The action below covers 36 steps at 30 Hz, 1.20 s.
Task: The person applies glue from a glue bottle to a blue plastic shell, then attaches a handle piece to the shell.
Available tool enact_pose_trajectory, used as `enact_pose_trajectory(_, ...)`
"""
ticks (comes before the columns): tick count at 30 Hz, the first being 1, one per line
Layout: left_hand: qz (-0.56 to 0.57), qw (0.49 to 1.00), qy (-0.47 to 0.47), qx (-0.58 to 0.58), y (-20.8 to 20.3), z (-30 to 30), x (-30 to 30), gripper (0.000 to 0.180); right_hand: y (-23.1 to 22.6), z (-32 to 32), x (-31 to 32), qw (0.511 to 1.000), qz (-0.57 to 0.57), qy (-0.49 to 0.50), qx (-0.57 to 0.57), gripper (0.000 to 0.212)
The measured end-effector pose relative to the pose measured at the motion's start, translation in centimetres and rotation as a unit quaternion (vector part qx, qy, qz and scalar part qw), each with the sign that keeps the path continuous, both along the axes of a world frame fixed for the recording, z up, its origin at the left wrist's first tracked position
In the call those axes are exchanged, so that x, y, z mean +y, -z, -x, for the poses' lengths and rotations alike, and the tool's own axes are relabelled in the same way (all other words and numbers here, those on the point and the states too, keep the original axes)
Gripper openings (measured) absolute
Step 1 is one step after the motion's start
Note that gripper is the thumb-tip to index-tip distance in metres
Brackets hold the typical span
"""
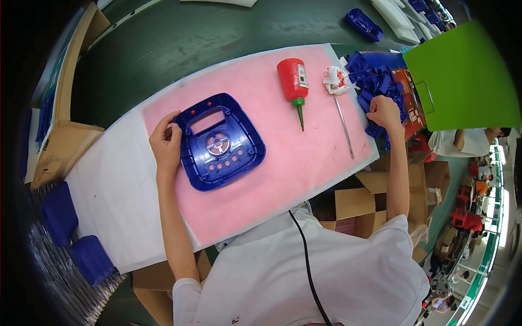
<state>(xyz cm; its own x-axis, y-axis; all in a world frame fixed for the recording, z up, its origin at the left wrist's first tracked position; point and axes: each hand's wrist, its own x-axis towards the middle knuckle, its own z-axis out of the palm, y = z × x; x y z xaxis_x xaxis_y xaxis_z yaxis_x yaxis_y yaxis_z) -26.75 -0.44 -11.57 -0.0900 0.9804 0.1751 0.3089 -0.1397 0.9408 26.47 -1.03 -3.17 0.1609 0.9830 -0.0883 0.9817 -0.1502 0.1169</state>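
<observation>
A blue plastic housing (237, 150) with a rectangular opening, a round grille and several holes lies on the pink sheet (234, 212). My left hand (166, 142) grips its left edge, fingers and thumb bent. Two small red spots show near the housing's upper edge. My right hand (385, 113) is closed at the edge of a heap of small blue plastic parts (375, 81); what its fingers hold, if anything, is hidden. Between the hands stands a red bottle (292, 76) with a green nozzle, lying tip toward me. Right of it is a metal-shafted screwdriver (343, 127).
Crumpled, red-stained white tissue (335, 80) sits by the screwdriver's upper end. A green panel (462, 76) rises at the right. Cardboard boxes (356, 204) are below the table's right edge. Blue housings (60, 214) lie at the lower left, and another blue piece (364, 25) lies farther back.
</observation>
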Motion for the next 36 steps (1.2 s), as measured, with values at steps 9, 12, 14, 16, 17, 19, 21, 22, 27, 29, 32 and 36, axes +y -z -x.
enact_pose_trajectory(9, -0.013, 1.000, -0.007, -0.005, 0.4, 0.1, 0.3, 0.026, -2.7, 1.7, 0.2, 0.943, -0.071, 0.012, 0.325, 0.026)
enact_pose_trajectory(12, -0.022, 1.000, -0.011, -0.004, 0.0, -0.1, 0.3, 0.026, -5.1, 5.0, -0.2, 0.806, -0.045, -0.002, 0.591, 0.042)
enact_pose_trajectory(14, -0.025, 0.999, -0.003, -0.020, 0.5, 0.2, 0.5, 0.026, -5.4, 7.5, -0.1, 0.736, -0.019, -0.026, 0.676, 0.052)
enact_pose_trajectory(16, -0.030, 0.999, -0.004, -0.033, 0.7, 0.1, 0.7, 0.026, -4.9, 10.0, 0.1, 0.641, 0.001, -0.100, 0.761, 0.068)
enact_pose_trajectory(17, -0.027, 0.998, 0.010, -0.047, 0.9, 0.1, 0.8, 0.026, -5.0, 11.8, 0.2, 0.626, -0.002, -0.105, 0.773, 0.077)
enact_pose_trajectory(19, -0.022, 0.997, 0.030, -0.061, 0.6, 0.2, 1.2, 0.025, -4.6, 14.8, 1.2, 0.611, 0.006, -0.126, 0.782, 0.088)
enact_pose_trajectory(21, -0.038, 0.997, 0.030, -0.057, 0.6, 0.5, 1.4, 0.024, -4.1, 18.6, 2.1, 0.615, 0.008, -0.133, 0.777, 0.087)
enact_pose_trajectory(22, -0.049, 0.997, 0.030, -0.056, 0.8, 0.6, 1.6, 0.024, -3.8, 20.2, 2.6, 0.626, 0.019, -0.137, 0.768, 0.075)
enact_pose_trajectory(27, -0.055, 0.998, 0.027, -0.016, 0.0, 0.1, 1.3, 0.022, -1.8, 26.9, 3.4, 0.598, 0.062, -0.135, 0.787, 0.067)
enact_pose_trajectory(29, -0.119, 0.993, 0.014, 0.016, -1.3, -0.4, 1.4, 0.022, -1.5, 29.0, 3.3, 0.595, 0.068, -0.125, 0.791, 0.069)
enact_pose_trajectory(32, -0.186, 0.982, 0.010, 0.043, -2.1, -0.2, 1.2, 0.023, -0.5, 31.3, 3.4, 0.601, 0.024, -0.167, 0.781, 0.074)
enact_pose_trajectory(36, -0.187, 0.981, 0.053, -0.018, -1.6, 0.5, 1.3, 0.024, 0.6, 33.0, 3.4, 0.645, 0.007, -0.208, 0.736, 0.074)
